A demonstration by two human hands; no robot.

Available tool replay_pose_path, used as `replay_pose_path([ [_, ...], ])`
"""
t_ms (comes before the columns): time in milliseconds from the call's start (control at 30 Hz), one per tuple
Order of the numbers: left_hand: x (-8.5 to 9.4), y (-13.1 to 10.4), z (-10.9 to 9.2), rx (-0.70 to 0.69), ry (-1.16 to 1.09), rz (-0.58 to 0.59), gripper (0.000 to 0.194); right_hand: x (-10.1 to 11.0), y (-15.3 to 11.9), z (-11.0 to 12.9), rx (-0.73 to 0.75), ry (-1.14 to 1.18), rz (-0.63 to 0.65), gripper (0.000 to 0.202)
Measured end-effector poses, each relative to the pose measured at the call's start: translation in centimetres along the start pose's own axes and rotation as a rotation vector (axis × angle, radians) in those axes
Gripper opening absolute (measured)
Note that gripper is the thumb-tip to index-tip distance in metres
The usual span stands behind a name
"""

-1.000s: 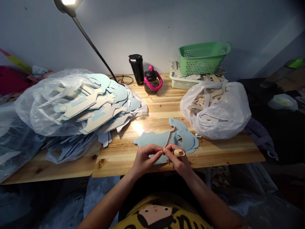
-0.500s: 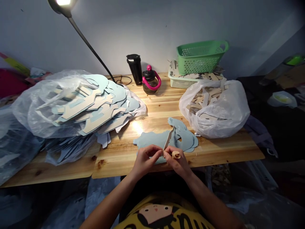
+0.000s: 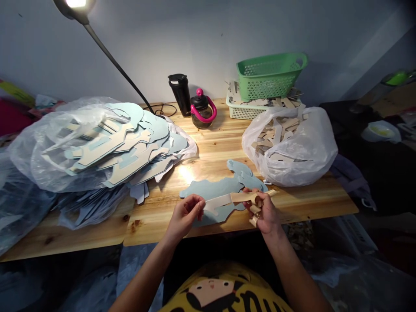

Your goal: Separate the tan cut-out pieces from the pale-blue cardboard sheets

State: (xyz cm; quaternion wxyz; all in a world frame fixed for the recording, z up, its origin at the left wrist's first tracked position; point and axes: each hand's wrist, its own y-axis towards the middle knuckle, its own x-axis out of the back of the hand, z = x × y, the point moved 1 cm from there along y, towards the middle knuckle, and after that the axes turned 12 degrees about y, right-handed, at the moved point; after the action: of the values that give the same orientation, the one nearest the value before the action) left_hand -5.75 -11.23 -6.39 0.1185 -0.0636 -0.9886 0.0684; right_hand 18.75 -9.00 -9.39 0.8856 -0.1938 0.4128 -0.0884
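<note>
A tan backing strip (image 3: 227,199) is stretched between the two hands just above the near edge of the wooden table (image 3: 214,151). Its long axis runs nearly level from left to right, rising slightly toward the right, where its tip points at the bag on the right. The strip is thin, flat and pale beige, wider and paler at its left end and narrower and browner toward the right.

The left hand (image 3: 185,214) pinches the left end of the strip between thumb and fingertips, the other fingers curled in. The right hand (image 3: 264,212) grips the right part of the strip with narrow, closed fingers, and small curled tan scraps (image 3: 254,220) sit in the same hand below it.

Under and behind the strip lies a light blue die-cut card shape (image 3: 221,188), flat on the table, reaching from the left hand toward the far right.

To the right stands a clear plastic bag of tan strips (image 3: 292,147). To the left a large clear bag of blue cut-outs (image 3: 97,143) is heaped. At the far edge stand a black tumbler (image 3: 178,89), a pink-handled bottle (image 3: 202,110) and a green basket (image 3: 271,73) stacked on a white basket (image 3: 247,112). A desk lamp (image 3: 76,6) shines from the far left.
</note>
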Motion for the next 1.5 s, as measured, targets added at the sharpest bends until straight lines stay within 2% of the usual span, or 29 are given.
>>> replay_pose_path([
  [100, 0.8, -0.4, 0.2, -0.054, 0.113, -0.038, 0.033, 0.3, 0.7, 1.6, -0.027, 0.17, -0.039, 0.036],
  [200, 1.9, -0.9, 0.0, -0.154, 0.235, -0.148, 0.027, 0.7, 1.1, 3.0, 0.106, 0.148, -0.021, 0.043],
  [267, 2.5, -1.3, -0.2, -0.234, 0.318, -0.196, 0.022, 1.1, 0.9, 3.2, 0.179, -0.008, -0.018, 0.042],
  [333, 2.7, -1.6, -0.3, -0.309, 0.406, -0.221, 0.016, 1.2, 0.4, 2.7, 0.184, -0.246, 0.002, 0.04],
  [467, 2.1, -2.4, -0.4, -0.459, 0.592, -0.294, 0.007, -0.4, -0.9, 0.7, 0.188, -0.728, 0.223, 0.038],
  [533, 1.5, -2.8, -0.6, -0.558, 0.681, -0.322, 0.011, -1.8, -1.1, -0.2, 0.252, -0.82, 0.303, 0.033],
  [633, 0.7, -3.3, -1.4, -0.707, 0.76, -0.309, 0.014, -3.8, -0.5, -1.1, 0.316, -0.838, 0.344, 0.047],
  [700, 0.5, -3.5, -1.8, -0.76, 0.777, -0.293, 0.013, -4.6, -0.1, -1.2, 0.317, -0.879, 0.416, 0.04],
  [767, 0.5, -3.7, -1.9, -0.754, 0.799, -0.293, 0.013, -5.0, 0.2, -1.1, 0.327, -0.922, 0.474, 0.03],
  [800, 0.6, -3.7, -1.8, -0.734, 0.811, -0.294, 0.013, -5.0, 0.3, -1.0, 0.346, -0.933, 0.479, 0.031],
  [900, 1.0, -3.7, -1.2, -0.639, 0.808, -0.3, 0.012, -4.2, 0.6, -0.6, 0.356, -0.875, 0.406, 0.033],
  [1167, 1.4, -3.4, 0.4, -0.396, 0.663, -0.353, 0.009, -1.3, 1.1, 0.0, 0.124, -0.3, 0.077, 0.047],
  [1300, 1.4, -3.2, 1.1, -0.391, 0.632, -0.394, 0.008, -0.8, 0.8, 0.4, 0.029, -0.1, 0.025, 0.056],
  [1400, 1.5, -3.1, 1.3, -0.405, 0.631, -0.397, 0.008, -0.5, 0.7, 0.4, 0.068, -0.196, -0.03, 0.046],
  [1500, 1.6, -3.1, 1.3, -0.374, 0.616, -0.356, 0.01, -0.4, 0.7, 0.6, 0.237, -0.564, 0.047, 0.039],
])
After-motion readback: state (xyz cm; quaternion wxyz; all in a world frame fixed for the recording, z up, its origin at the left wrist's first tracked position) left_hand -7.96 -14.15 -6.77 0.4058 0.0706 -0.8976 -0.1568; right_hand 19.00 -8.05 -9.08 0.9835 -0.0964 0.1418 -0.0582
